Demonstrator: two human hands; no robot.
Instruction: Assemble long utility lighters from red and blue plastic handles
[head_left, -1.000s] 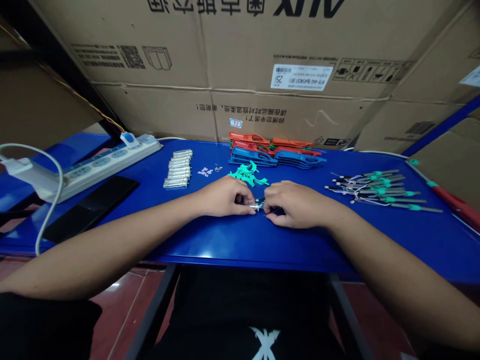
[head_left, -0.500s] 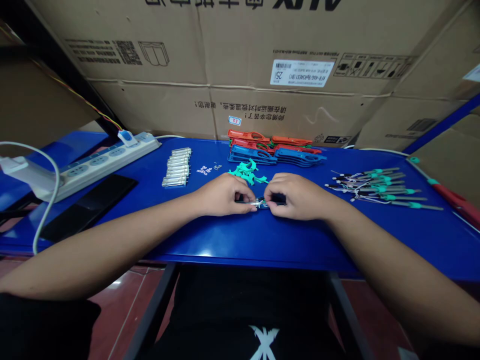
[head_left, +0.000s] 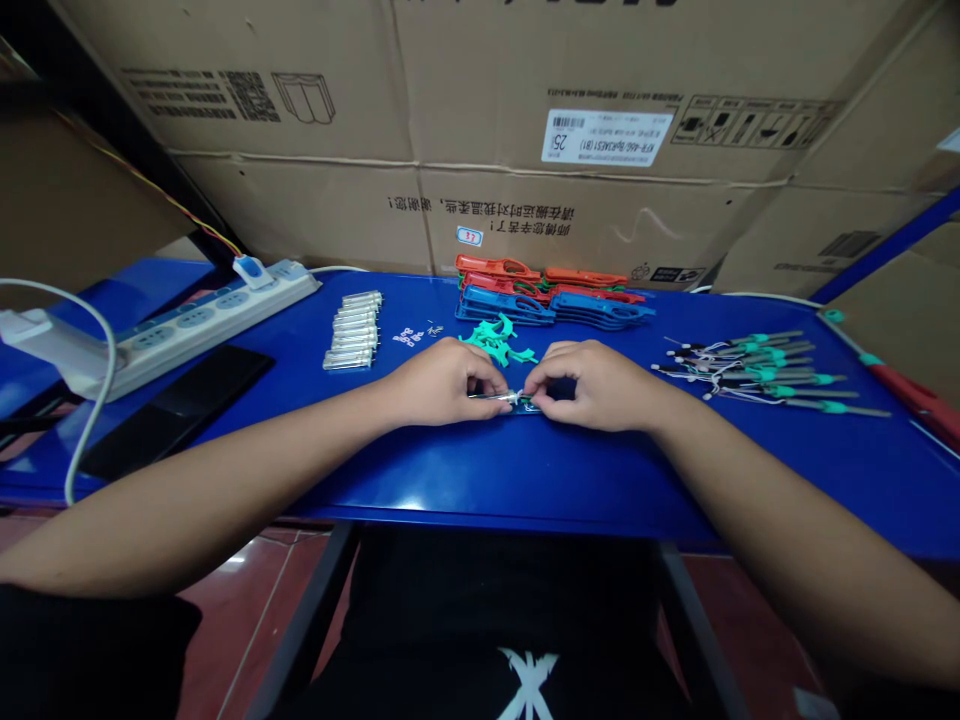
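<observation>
Since a second ago the right hand (head_left: 600, 388) has shifted away from the desk's near edge, bringing its thumb level with the clear tube (head_left: 489, 399) that the left hand (head_left: 442, 388) holds; the left has hardly moved. The left thumb and fingers are closed round that tube, which lies flat between the two hands, its metal tip towards 3 o'clock. The right thumb and forefinger are pinched on a small part (head_left: 526, 402) right at that tip, too small for me to make out.

Taking clock hours from the tube, a black phone (head_left: 180, 410) lies on the blue desk (head_left: 450, 475) at 9, partly behind the left forearm. Slim grey rods with green collars (head_left: 780, 378) and white wires fan out at 3. Loose green plastic pieces (head_left: 495, 338) are heaped at 12, just past the fingers. Small white bits (head_left: 409, 338) sit at 10, and beyond them a row of clear tubes (head_left: 354, 330). A white power strip (head_left: 217, 315) slants between 9 and 10. Farther off, towards 1, red and blue casings (head_left: 555, 292) are stacked before a big cardboard box (head_left: 300, 210).
</observation>
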